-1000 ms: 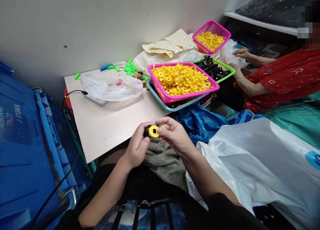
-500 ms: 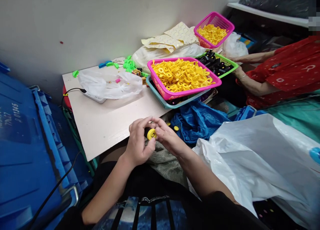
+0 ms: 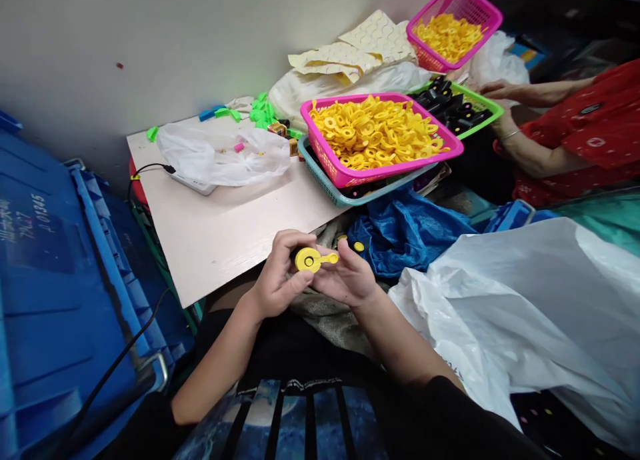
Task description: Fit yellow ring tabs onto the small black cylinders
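My left hand (image 3: pixel 280 280) and my right hand (image 3: pixel 350 280) meet over my lap, both closed around one small yellow plastic ring piece (image 3: pixel 310 259) with a short tab pointing right. A dark part sits behind the yellow piece, mostly hidden by my fingers. Beyond them, on the table, a pink basket (image 3: pixel 345 178) is heaped with the same yellow ring pieces (image 3: pixel 375 133).
A pale table (image 3: pixel 225 227) carries a clear bag (image 3: pixel 220 157), a white device with a cable and green bits. A blue crate (image 3: pixel 50 267) stands left. White bag (image 3: pixel 525 313) and blue bag (image 3: pixel 405 230) lie right. A person in red reaches toward a green basket (image 3: pixel 487 110) of black parts; another pink basket (image 3: pixel 455 20) sits behind.
The yellow piece has turned in my fingers, its tab now pointing right. The view has tilted down and left, so the baskets sit higher. The other person's hand has moved over the green basket.
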`<act>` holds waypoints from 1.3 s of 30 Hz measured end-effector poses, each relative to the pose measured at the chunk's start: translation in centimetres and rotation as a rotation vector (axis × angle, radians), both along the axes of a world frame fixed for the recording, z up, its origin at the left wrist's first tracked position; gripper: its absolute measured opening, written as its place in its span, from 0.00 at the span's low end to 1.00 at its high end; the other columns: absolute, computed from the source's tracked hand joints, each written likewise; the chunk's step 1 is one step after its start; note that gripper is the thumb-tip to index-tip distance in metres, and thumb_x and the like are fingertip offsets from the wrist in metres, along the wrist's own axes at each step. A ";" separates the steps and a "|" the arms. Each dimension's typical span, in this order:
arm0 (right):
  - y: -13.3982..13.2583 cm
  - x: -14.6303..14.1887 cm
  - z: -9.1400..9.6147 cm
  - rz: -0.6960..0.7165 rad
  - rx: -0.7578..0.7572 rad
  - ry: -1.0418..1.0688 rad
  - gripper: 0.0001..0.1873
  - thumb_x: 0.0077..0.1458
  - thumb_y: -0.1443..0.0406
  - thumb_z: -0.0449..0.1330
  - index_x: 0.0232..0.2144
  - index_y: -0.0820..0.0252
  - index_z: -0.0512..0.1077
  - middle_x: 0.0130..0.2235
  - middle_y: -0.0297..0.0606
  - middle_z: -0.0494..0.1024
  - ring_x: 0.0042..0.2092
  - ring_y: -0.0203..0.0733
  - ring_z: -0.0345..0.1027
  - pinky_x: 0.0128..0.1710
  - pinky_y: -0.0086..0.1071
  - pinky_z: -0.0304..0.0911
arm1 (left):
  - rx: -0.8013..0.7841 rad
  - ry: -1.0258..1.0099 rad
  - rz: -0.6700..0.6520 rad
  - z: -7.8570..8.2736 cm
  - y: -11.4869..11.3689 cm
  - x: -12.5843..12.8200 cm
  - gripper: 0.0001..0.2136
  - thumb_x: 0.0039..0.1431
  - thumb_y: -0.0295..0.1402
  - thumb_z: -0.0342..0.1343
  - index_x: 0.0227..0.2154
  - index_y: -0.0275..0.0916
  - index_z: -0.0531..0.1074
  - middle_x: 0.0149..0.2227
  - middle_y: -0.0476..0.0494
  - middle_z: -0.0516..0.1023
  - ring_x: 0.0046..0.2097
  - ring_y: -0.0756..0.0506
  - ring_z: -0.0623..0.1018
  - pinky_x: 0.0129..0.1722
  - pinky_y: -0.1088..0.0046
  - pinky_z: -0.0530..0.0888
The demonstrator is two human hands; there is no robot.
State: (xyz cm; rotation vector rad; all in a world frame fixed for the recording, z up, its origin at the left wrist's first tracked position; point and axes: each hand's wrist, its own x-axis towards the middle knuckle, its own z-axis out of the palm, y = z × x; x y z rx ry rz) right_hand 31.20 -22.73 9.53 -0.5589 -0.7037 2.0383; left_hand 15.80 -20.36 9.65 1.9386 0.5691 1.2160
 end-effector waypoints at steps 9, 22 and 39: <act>0.0 0.2 -2.0 -0.012 -0.004 -0.029 0.36 0.38 0.46 0.71 0.45 0.57 0.68 0.39 0.36 0.70 0.42 0.41 0.66 0.41 0.33 0.67 | 0.125 0.041 -0.015 -0.3 1.3 0.3 0.19 0.52 0.44 0.64 0.44 0.40 0.72 0.41 0.41 0.75 0.48 0.44 0.72 0.48 0.65 0.72; -0.9 0.2 -1.8 -0.155 -0.055 -0.112 0.28 0.40 0.47 0.70 0.38 0.58 0.73 0.33 0.35 0.70 0.37 0.40 0.67 0.36 0.32 0.68 | -0.009 0.051 -0.034 -0.9 1.2 0.7 0.19 0.47 0.43 0.67 0.41 0.38 0.75 0.41 0.39 0.76 0.49 0.43 0.74 0.48 0.63 0.73; -3.7 11.4 -2.1 -0.173 0.307 -1.639 0.28 0.49 0.55 0.63 0.51 0.60 0.73 0.54 0.52 0.74 0.55 0.60 0.67 0.57 0.54 0.60 | -0.132 0.748 -0.134 -5.6 0.7 4.6 0.17 0.64 0.39 0.51 0.53 0.39 0.69 0.53 0.39 0.74 0.56 0.41 0.70 0.58 0.58 0.66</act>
